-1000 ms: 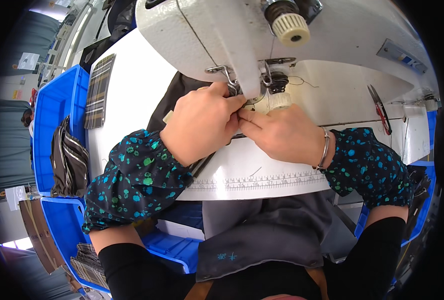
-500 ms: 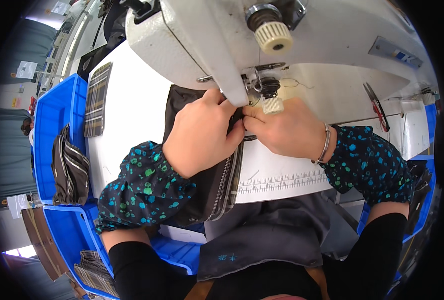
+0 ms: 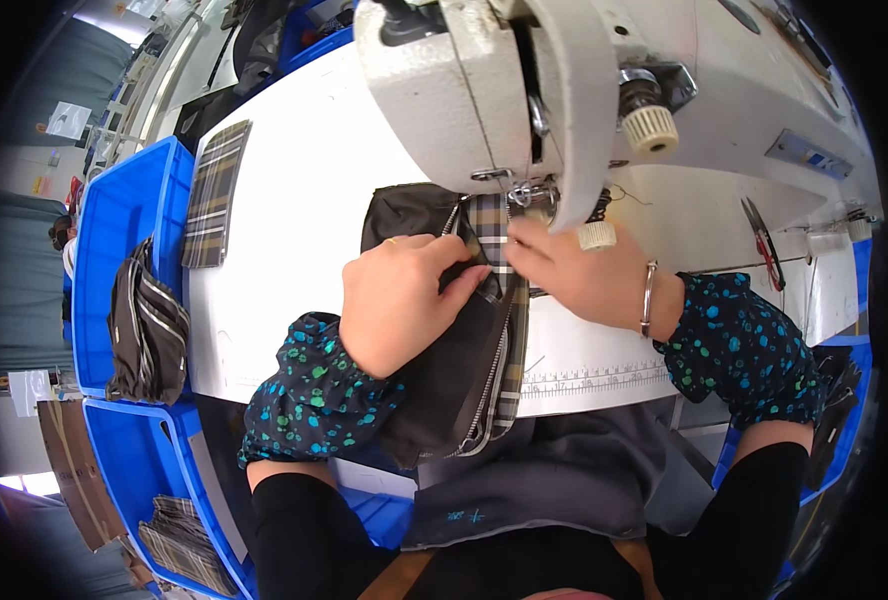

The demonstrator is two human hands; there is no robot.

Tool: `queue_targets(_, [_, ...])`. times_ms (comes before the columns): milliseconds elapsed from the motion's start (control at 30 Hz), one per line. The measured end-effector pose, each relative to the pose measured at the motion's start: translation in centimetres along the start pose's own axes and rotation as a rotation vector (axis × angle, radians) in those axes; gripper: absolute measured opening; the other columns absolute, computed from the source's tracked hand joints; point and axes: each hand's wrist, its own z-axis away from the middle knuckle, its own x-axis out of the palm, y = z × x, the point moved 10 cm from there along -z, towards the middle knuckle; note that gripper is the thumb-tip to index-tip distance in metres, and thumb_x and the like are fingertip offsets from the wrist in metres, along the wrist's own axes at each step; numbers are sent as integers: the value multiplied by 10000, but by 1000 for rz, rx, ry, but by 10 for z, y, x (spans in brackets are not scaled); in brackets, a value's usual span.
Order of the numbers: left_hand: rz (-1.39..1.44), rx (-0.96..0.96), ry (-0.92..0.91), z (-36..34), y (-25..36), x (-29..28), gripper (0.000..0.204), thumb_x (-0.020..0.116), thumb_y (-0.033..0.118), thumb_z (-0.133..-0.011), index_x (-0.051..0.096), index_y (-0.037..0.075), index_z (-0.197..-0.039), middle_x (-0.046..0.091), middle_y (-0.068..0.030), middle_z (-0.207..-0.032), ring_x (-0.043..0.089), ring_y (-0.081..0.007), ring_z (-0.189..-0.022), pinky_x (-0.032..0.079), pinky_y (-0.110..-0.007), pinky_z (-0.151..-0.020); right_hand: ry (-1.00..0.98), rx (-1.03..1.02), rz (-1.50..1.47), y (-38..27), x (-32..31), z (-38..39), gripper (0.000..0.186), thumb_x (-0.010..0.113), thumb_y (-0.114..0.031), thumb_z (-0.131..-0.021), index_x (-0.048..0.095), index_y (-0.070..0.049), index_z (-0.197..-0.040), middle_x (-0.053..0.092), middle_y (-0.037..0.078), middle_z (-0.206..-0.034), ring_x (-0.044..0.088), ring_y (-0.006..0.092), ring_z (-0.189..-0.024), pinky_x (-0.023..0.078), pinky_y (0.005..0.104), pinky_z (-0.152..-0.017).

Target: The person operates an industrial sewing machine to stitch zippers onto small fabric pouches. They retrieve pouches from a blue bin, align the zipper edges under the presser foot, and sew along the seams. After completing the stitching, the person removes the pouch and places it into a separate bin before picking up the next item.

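A dark brown and plaid fabric piece with a metal zipper (image 3: 496, 372) lies under the head of a white sewing machine (image 3: 444, 100) and hangs over the table's front edge. My left hand (image 3: 396, 295) pinches a dark fold of it between thumb and fingers, left of the plaid strip. To the right, my right hand (image 3: 599, 275) has its fingers drawn together on the plaid edge, just below the presser foot (image 3: 532, 195). The right fingertips are slightly blurred and partly behind the machine's guard. The zipper runs open toward me in a curve.
A flat plaid piece (image 3: 216, 195) lies at the table's left. Blue bins (image 3: 129, 160) holding fabric pieces stand left, and another blue bin (image 3: 852, 440) stands right. Black-and-red scissors (image 3: 764, 243) rest at the right. A printed ruler (image 3: 604, 380) runs along the front edge.
The fabric has been drawn out toward me, so the plaid strip and more zipper show. Both hands have come slightly down and right in the picture; the view has shifted too.
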Motion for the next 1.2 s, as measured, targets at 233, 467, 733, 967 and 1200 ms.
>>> queue_targets(233, [139, 391, 74, 3, 32, 3, 319, 820, 182, -802, 775, 124, -1112, 708, 20, -1159, 646, -189, -1085, 460, -447, -1053, 110, -268, 20, -46, -19, 11, 121, 703, -166, -715, 624, -96, -774, 473, 7, -713, 545, 114, -549, 438, 277, -462])
queue_targets(467, [56, 500, -19, 4, 47, 10, 387, 779, 97, -746, 768, 97, -1133, 739, -10, -1181, 686, -197, -1010, 477, -426, -979, 220, -225, 40, -41, -31, 13, 119, 700, -160, -711, 616, -93, -761, 488, 4, -715, 540, 113, -546, 428, 270, -466])
queue_targets(733, [0, 554, 3, 9, 48, 13, 370, 759, 88, -726, 772, 75, -1095, 762, -12, -1202, 698, -177, -955, 480, -421, -978, -24, -327, -109, -64, -16, 22, 158, 691, -232, -725, 609, -101, -691, 485, 7, -699, 565, 136, -577, 425, 298, -470])
queue_targets(967, [-23, 503, -8, 7, 54, 14, 327, 775, 102, -742, 778, 105, -1069, 771, 0, -1182, 703, -184, -934, 479, -428, -991, -7, -330, 16, -81, -13, 27, 142, 682, -188, -713, 625, -69, -661, 493, 37, -651, 562, 157, -560, 444, 293, -465])
queue_targets(1200, [-75, 510, 40, 0, 53, 15, 307, 753, 103, -754, 779, 108, -1060, 766, -4, -1142, 693, -190, -934, 479, -463, -1020, -7, -321, 27, -74, -12, 27, 141, 673, -173, -700, 650, -34, -691, 606, 126, -680, 585, 172, -533, 454, 292, -443])
